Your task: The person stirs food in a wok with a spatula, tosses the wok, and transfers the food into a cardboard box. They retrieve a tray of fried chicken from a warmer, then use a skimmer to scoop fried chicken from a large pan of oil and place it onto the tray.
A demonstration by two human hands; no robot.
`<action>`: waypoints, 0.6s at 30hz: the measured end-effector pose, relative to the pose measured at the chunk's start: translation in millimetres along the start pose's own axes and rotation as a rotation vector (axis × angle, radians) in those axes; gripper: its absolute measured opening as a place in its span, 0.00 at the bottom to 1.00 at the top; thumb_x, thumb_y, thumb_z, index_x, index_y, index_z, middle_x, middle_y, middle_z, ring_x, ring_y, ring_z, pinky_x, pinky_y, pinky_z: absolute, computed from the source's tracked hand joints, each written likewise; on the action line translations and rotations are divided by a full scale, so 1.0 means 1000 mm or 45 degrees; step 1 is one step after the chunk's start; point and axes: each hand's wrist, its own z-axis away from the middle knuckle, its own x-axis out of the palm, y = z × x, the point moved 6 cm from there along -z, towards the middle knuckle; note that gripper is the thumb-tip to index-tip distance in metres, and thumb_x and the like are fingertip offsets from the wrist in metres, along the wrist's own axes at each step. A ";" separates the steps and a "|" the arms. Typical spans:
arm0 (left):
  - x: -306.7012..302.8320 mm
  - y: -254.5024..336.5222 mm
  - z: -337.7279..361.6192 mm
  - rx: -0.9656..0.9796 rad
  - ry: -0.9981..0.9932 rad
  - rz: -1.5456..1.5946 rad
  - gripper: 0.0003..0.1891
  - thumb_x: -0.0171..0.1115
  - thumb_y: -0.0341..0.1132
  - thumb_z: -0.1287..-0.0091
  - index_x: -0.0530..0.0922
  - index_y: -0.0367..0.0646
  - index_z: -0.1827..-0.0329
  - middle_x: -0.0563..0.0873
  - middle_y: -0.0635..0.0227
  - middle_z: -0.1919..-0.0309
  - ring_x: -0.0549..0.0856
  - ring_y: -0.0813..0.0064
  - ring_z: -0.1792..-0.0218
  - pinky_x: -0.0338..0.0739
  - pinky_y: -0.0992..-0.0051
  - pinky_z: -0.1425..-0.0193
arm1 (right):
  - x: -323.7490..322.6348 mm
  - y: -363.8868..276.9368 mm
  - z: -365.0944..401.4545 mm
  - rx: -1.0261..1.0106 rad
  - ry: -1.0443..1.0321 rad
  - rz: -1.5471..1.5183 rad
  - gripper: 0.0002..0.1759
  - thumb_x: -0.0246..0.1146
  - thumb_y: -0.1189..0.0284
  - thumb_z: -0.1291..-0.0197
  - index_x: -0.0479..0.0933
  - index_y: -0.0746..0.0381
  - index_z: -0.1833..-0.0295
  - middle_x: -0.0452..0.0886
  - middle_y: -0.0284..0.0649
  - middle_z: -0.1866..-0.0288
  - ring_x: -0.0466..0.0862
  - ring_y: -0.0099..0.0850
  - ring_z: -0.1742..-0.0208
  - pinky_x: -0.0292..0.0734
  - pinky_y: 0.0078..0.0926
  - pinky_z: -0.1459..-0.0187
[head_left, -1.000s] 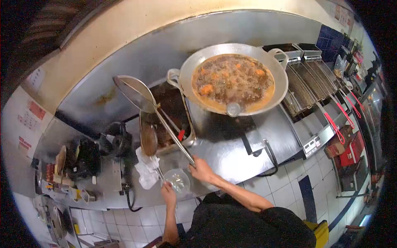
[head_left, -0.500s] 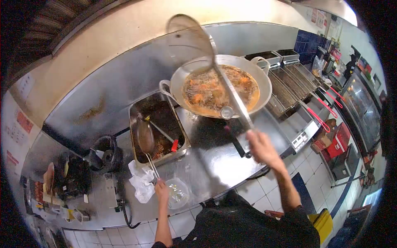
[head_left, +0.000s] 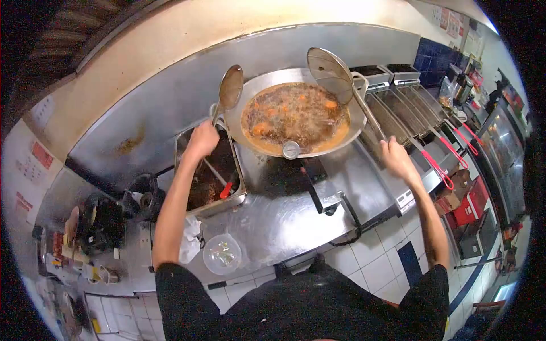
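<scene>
A large wok [head_left: 364, 122] holds bubbling brown oil with orange pieces of food [head_left: 296, 119]. My left hand [head_left: 203, 140] is closed on the handle of a small strainer [head_left: 231, 87], whose basket stands upright beside the wok's left rim. In my right hand [head_left: 396, 157] is the long handle of a large strainer [head_left: 330, 74]; its mesh head is over the wok's right back part. A round dial thermometer [head_left: 291, 150] sits at the wok's front rim. Below my left hand, a metal tray [head_left: 241, 196] contains a red-ended tool [head_left: 226, 190].
Fryer baskets with red handles [head_left: 437, 165] are to the right of the wok. On the steel counter [head_left: 273, 227] stand a plastic bowl [head_left: 222, 254] and crumpled white paper [head_left: 190, 238]. A dark round container [head_left: 145, 196] is at the left.
My left hand has lifted the small strainer from the tray toward the wok's left side. My right hand moved right, and the large strainer swung from the wok's left back to its right.
</scene>
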 end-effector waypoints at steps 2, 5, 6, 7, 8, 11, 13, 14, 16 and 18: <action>0.016 0.021 -0.026 -0.139 -0.354 -0.136 0.12 0.51 0.29 0.46 0.79 0.26 0.72 0.81 0.42 0.80 0.85 0.48 0.73 0.78 0.57 0.68 | -0.007 0.007 -0.005 0.021 -0.261 -0.112 0.23 0.45 0.63 0.33 0.57 0.73 0.45 0.76 0.53 0.82 0.78 0.41 0.88 0.76 0.36 0.86; 0.055 0.022 -0.049 -0.141 -0.652 -0.290 0.09 0.53 0.27 0.46 0.77 0.26 0.74 0.81 0.49 0.83 0.85 0.60 0.78 0.77 0.63 0.79 | -0.032 0.014 -0.002 -0.007 -0.621 -0.603 0.30 0.46 0.64 0.34 0.50 0.61 0.30 0.79 0.44 0.72 0.77 0.32 0.83 0.73 0.29 0.84; 0.059 0.035 -0.039 -0.210 -0.754 -0.039 0.11 0.50 0.28 0.43 0.76 0.32 0.80 0.78 0.58 0.86 0.78 0.70 0.88 0.70 0.70 0.87 | -0.048 0.001 0.004 0.126 -0.778 -1.013 0.32 0.47 0.63 0.34 0.47 0.59 0.28 0.79 0.44 0.72 0.76 0.31 0.85 0.71 0.29 0.85; 0.064 0.044 -0.039 -0.227 -0.754 -0.046 0.11 0.50 0.28 0.43 0.76 0.32 0.80 0.78 0.58 0.86 0.78 0.70 0.88 0.70 0.70 0.87 | -0.064 -0.012 0.010 0.142 -0.852 -1.394 0.33 0.47 0.61 0.35 0.48 0.58 0.27 0.80 0.46 0.66 0.79 0.31 0.79 0.75 0.26 0.78; 0.073 0.050 -0.034 -0.294 -0.811 0.102 0.10 0.50 0.27 0.42 0.75 0.34 0.79 0.77 0.61 0.87 0.76 0.73 0.88 0.68 0.72 0.88 | -0.066 -0.014 0.007 -0.008 -0.808 -1.572 0.34 0.48 0.59 0.35 0.49 0.57 0.27 0.79 0.47 0.63 0.80 0.31 0.72 0.76 0.26 0.72; 0.101 0.058 -0.030 -0.499 -0.907 0.447 0.10 0.48 0.28 0.39 0.74 0.36 0.78 0.75 0.68 0.86 0.72 0.80 0.88 0.64 0.77 0.88 | -0.060 -0.019 0.011 -0.271 -0.432 -1.988 0.33 0.57 0.59 0.38 0.58 0.56 0.30 0.75 0.45 0.50 0.76 0.32 0.51 0.72 0.29 0.48; 0.119 0.062 -0.036 -0.492 -0.922 0.506 0.12 0.50 0.30 0.38 0.75 0.38 0.79 0.77 0.69 0.85 0.73 0.82 0.87 0.65 0.78 0.87 | -0.047 -0.032 0.019 -0.526 0.112 -1.282 0.29 0.66 0.67 0.44 0.66 0.58 0.38 0.74 0.43 0.46 0.75 0.32 0.50 0.70 0.30 0.46; 0.137 0.059 -0.045 -0.450 -0.876 0.533 0.10 0.48 0.29 0.40 0.74 0.38 0.78 0.76 0.69 0.85 0.71 0.81 0.88 0.62 0.78 0.87 | -0.057 -0.051 0.019 -0.611 0.429 -0.635 0.23 0.70 0.73 0.49 0.72 0.59 0.46 0.73 0.42 0.46 0.74 0.30 0.49 0.70 0.30 0.47; 0.144 0.057 -0.049 -0.414 -0.840 0.558 0.09 0.47 0.27 0.42 0.74 0.38 0.78 0.74 0.69 0.85 0.69 0.80 0.88 0.59 0.77 0.87 | -0.054 -0.068 0.008 -0.650 0.647 -0.762 0.06 0.63 0.75 0.41 0.72 0.66 0.64 0.76 0.38 0.61 0.75 0.26 0.57 0.71 0.28 0.48; 0.130 0.066 -0.052 -0.462 -0.740 0.532 0.09 0.48 0.27 0.44 0.73 0.40 0.80 0.74 0.70 0.86 0.70 0.80 0.87 0.61 0.77 0.85 | -0.050 -0.076 -0.006 -0.866 0.696 -1.152 0.15 0.56 0.78 0.36 0.65 0.66 0.76 0.71 0.32 0.78 0.70 0.20 0.74 0.71 0.21 0.61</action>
